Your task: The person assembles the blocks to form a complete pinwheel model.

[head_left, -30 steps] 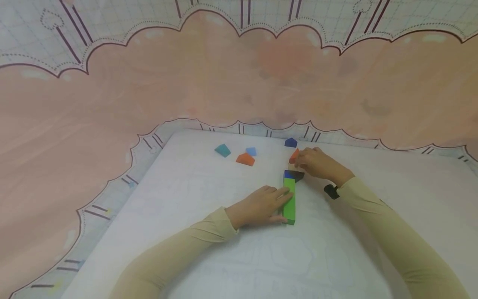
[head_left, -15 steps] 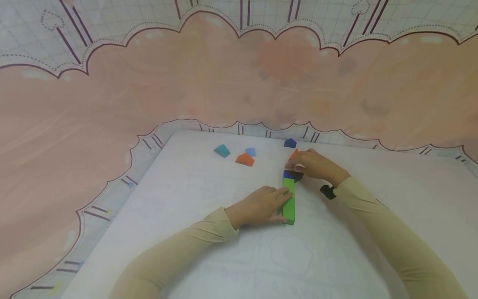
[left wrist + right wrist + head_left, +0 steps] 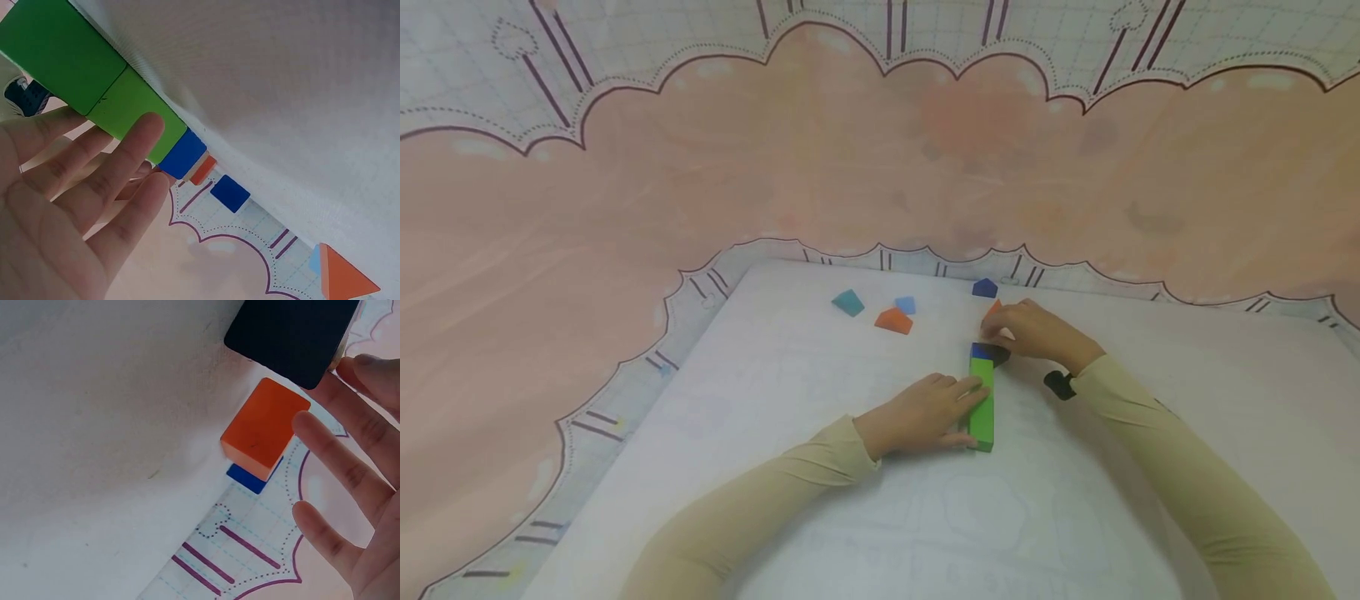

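My left hand (image 3: 921, 414) rests on a long green block (image 3: 981, 400), fingers laid over its top and thumb near its close end. In the left wrist view its fingers look fairly straight against the lighter green face. At the block's far end sit a blue block (image 3: 977, 351) and a black block (image 3: 290, 337). Just beyond them, my right hand (image 3: 1037, 329) pinches a pale wooden block, mostly hidden, between thumb and index finger. Its other fingers extend beside an orange block (image 3: 265, 422), which stands farther along the row.
A dark blue block (image 3: 985, 288) stands at the table's far edge. Left of the row lie a teal block (image 3: 848, 302), another orange block (image 3: 894, 320) and a light blue block (image 3: 906, 305). A patterned cloth (image 3: 880, 167) hangs behind the white tabletop (image 3: 775, 375).
My right hand has shifted slightly left and toward me, and its fingers now cover the pale wooden block. The left hand stays on the green block.
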`<move>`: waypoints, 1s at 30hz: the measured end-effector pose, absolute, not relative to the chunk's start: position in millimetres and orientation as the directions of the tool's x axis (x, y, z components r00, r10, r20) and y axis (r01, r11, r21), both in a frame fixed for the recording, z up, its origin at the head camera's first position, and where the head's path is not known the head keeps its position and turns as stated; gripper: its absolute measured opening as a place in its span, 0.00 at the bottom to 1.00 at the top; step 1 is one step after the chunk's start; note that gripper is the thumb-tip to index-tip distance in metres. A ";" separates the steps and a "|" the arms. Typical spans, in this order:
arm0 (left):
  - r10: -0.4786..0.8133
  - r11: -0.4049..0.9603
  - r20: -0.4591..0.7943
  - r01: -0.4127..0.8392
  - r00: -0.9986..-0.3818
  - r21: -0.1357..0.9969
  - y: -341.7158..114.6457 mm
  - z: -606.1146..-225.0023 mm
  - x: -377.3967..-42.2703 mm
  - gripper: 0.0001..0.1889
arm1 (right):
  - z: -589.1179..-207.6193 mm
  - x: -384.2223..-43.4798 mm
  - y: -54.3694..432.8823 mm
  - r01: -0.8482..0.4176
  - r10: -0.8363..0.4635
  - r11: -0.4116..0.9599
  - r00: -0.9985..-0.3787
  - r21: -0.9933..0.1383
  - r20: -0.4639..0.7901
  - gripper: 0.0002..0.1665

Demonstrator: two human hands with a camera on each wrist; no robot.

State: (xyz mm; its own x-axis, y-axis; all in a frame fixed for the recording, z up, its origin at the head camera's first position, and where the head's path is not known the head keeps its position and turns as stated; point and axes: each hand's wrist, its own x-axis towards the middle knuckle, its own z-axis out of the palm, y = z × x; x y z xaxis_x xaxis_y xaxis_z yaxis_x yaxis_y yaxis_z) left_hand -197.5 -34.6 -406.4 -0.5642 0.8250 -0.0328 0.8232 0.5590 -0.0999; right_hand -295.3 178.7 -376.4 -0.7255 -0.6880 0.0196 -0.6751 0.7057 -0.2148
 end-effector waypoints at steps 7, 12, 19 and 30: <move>0.821 0.564 -0.045 0.821 -0.569 -0.084 -34.2 -406.4 -197.1 0.38 | -378.3 -296.0 180.0 -0.665 -0.687 0.697 -0.727 -0.266 0.017 0.09; 0.822 0.563 -0.045 0.822 -0.568 -0.086 -34.1 -406.1 -196.7 0.38 | -381.0 -297.4 180.4 -0.680 -0.698 0.673 -0.714 -0.290 0.053 0.08; 0.828 0.556 -0.033 0.826 -0.560 -0.094 -34.7 -405.8 -197.0 0.37 | -382.5 -299.0 178.0 -0.690 -0.705 0.658 -0.705 -0.302 0.075 0.07; 0.825 0.560 -0.029 0.823 -0.565 -0.097 -34.5 -406.6 -197.5 0.38 | -384.7 -297.9 176.3 -0.714 -0.711 0.676 -0.697 -0.183 0.095 0.08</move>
State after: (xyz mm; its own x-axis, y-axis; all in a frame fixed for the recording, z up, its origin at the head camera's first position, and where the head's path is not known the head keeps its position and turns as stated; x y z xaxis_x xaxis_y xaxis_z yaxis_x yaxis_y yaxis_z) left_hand -197.5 -34.5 -406.6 -0.5646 0.8249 -0.0294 0.8230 0.5598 -0.0967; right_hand -297.9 176.3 -384.7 -0.6967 -0.7110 0.0947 -0.7143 0.6756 -0.1829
